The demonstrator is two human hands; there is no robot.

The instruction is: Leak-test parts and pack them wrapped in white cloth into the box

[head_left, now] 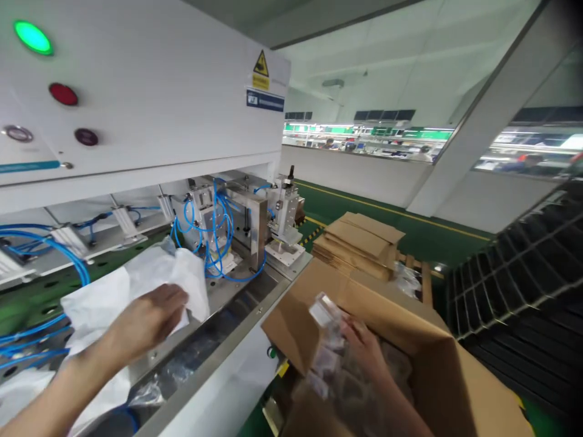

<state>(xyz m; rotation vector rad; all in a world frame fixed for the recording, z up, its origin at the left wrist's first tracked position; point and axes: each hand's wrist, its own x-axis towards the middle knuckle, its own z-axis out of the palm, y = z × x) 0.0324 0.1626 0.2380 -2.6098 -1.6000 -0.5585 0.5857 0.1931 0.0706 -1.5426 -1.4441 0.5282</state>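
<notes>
On the left, my left hand [157,312] has its fingers curled against a crumpled white sheet [194,279], gripping its edge; the fingertips are partly hidden. More of the thin white sheeting [98,297] lies over the machine bed beneath that wrist. My right hand [362,346] reaches into an open cardboard box [460,382]. Its fingers close on a small clear plastic piece [325,311], held near the box's left flap. Below it, several similar clear pieces [350,388] lie in the box, blurred and partly covered by my forearm.
A white machine housing [159,91] with lit buttons overhangs the bed. Blue air hoses [223,230] and metal fixtures [285,212] stand beyond my left hand. Behind the box is a stack of flattened cardboard [359,237]. A black rack [519,291] stands at the right.
</notes>
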